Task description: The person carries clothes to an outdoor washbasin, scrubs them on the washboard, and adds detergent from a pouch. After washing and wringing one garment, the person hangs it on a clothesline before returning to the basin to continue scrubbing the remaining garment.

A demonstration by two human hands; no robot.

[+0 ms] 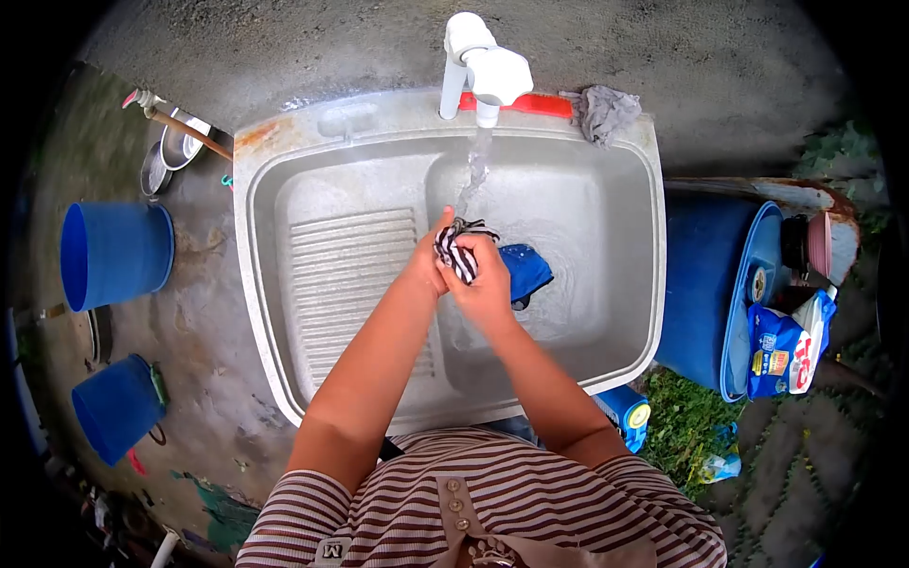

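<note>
Over the sink basin, a black-and-white striped cloth [458, 254] is bunched between my two hands. My left hand [433, 254] is closed around its left side, thumb pointing up. My right hand [485, 276] grips it from the right with bent fingers. Water runs from the white tap [488, 90] just above the cloth. Right beside my right hand, a blue cloth [524, 271] with a dark edge lies in the water of the basin. The grey sink [625, 237] has a ribbed washboard [352, 284] on its left side.
A grey rag [606, 114] and a red strip [540, 104] lie on the sink's back rim. Blue buckets [118, 254] stand at the left. On the right are a large blue barrel [705, 284] and a detergent bag [786, 350].
</note>
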